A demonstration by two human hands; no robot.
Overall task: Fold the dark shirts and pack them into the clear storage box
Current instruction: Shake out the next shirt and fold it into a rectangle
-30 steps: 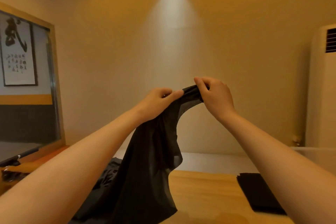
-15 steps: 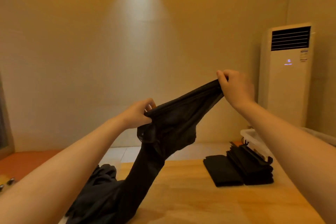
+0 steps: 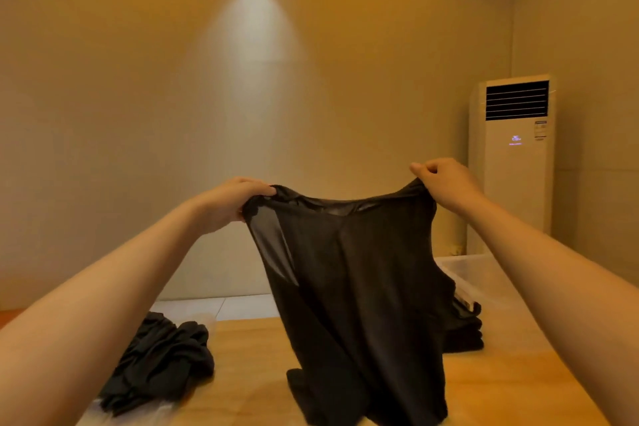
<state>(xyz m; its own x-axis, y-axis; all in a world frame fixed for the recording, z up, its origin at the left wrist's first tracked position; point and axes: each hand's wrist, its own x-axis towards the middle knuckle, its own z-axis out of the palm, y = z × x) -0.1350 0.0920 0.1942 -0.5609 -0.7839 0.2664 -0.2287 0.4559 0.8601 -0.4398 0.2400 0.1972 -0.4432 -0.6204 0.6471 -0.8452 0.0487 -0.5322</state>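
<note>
I hold a thin dark shirt spread out in the air in front of me. My left hand grips its left top corner and my right hand pinches its right top corner. The shirt's lower end touches the wooden table. A heap of unfolded dark shirts lies at the table's left. Folded dark shirts are stacked at the right, partly hidden behind the held shirt. The clear storage box stands behind that stack, partly covered by my right arm.
A white floor-standing air conditioner stands in the right corner. A plain wall runs behind the table, with pale floor tiles between them.
My hands have moved apart and level, stretching the bunched shirt out flat. The view has swung to the right, so the heap and the air conditioner sit further in view.
</note>
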